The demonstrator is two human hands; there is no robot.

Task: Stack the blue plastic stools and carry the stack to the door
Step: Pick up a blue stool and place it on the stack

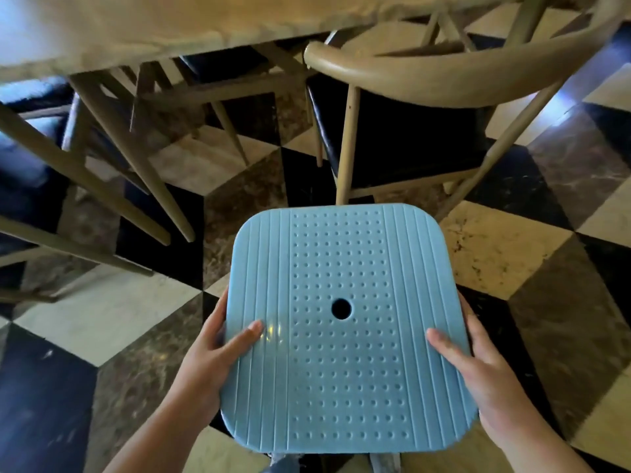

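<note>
A blue plastic stool (345, 363) fills the lower middle of the head view, seen from straight above: a square seat with rounded corners, ribbed sides, a dotted centre and a round hole. My left hand (215, 349) grips its left edge, thumb on the seat top, fingers under the rim. My right hand (478, 363) grips the right edge the same way. Its legs and anything beneath the seat are hidden, so I cannot tell whether other stools are stacked below.
A wooden chair (403, 83) with a curved back and dark seat stands just beyond the stool. A light table (136, 25) spans the top, with more chair legs (112, 138) under it at left. The floor (512, 254) is chequered marble tile.
</note>
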